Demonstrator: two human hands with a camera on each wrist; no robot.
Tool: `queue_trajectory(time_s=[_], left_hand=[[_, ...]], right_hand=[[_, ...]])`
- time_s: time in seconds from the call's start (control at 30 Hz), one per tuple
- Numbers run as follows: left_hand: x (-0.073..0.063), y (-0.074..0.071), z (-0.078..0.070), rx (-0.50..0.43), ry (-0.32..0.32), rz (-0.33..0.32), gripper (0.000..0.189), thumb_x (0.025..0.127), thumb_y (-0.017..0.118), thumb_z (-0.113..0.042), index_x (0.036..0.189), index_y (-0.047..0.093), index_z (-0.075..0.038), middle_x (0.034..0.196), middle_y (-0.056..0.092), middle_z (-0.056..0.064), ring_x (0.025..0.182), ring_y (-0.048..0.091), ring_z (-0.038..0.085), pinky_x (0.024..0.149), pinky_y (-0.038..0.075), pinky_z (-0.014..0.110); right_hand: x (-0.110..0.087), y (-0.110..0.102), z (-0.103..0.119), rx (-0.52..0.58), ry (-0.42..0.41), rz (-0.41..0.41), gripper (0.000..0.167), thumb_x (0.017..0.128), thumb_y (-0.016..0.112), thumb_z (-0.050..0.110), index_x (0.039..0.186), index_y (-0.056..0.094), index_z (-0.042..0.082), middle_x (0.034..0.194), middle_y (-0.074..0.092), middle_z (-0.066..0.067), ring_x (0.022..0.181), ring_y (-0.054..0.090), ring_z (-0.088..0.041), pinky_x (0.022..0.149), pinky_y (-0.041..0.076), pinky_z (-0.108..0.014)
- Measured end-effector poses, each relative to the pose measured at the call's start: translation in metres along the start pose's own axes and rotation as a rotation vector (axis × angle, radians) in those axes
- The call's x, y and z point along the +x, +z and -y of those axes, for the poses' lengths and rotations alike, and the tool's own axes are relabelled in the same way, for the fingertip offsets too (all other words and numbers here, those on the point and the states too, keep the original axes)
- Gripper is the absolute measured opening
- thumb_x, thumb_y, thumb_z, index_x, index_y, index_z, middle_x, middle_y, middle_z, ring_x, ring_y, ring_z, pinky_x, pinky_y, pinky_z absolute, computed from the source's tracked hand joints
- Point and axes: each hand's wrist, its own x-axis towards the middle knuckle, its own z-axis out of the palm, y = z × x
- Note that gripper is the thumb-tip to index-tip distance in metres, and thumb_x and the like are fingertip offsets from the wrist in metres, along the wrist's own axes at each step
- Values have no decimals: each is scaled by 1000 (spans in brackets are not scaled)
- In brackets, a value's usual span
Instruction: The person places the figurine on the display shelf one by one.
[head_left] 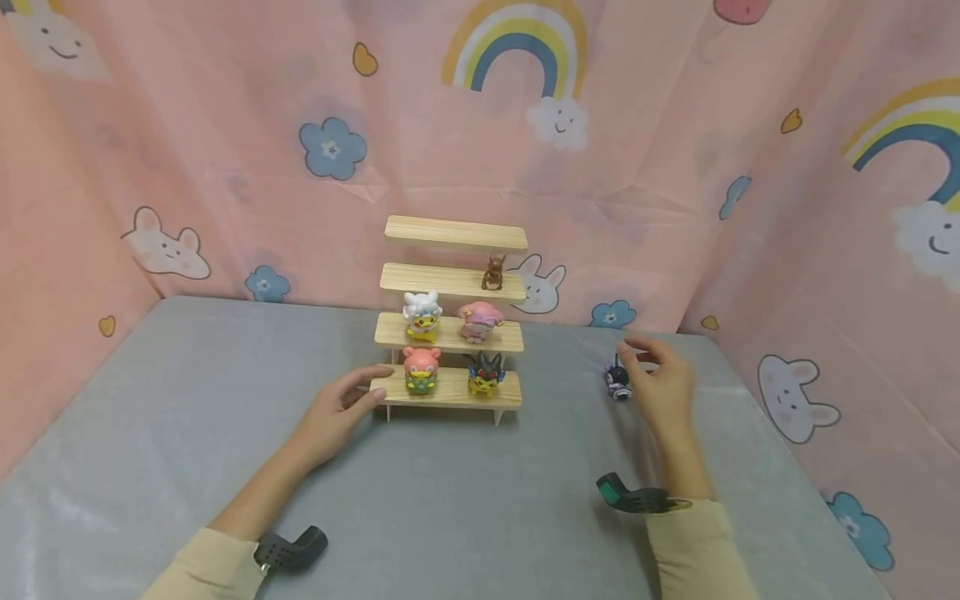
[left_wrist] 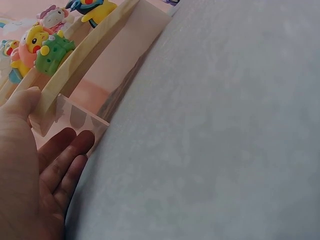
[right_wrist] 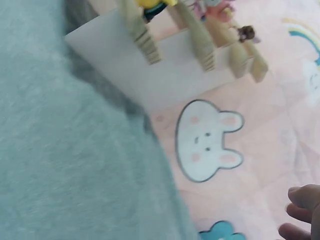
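A tiered wooden display stand on clear supports bears several small figurines. My left hand holds the left end of its lowest board, the thumb on the board's edge in the left wrist view. On that board sit a pink-hooded figurine and a black-hooded one. Above them are a white-hooded figurine and a pink one; a small brown figurine stands higher. My right hand is just right of a small black-and-white figurine, its fingers loosely bent. Contact there cannot be told.
A grey cloth covers the table. Behind and beside it hangs a pink printed curtain. The top board of the stand is bare. Both wrists carry dark camera mounts.
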Motion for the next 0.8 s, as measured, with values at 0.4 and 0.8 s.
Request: queue_trajectory(time_s=[0.4,0.8], left_hand=[[-1,1,-1,19,-7,-13,36,104,59,-26,137,61,-13,142,60,14,111,68,29,86,53,26],[-1,0,-2,10,-2,-10,36,104,59,-26,138,61,-13,142,60,14,111,68,29,88,53,26]], right_hand=[[-12,32,-38,-42,103,118,45,94,71,19,133,60,-2,129,60,-27,117,57,-42,102,43,-55],[-17,40,-49,-47,86,20,35,92,69,14,123,67,-2,120,69,-23,94,64,-31,84,49,-35]])
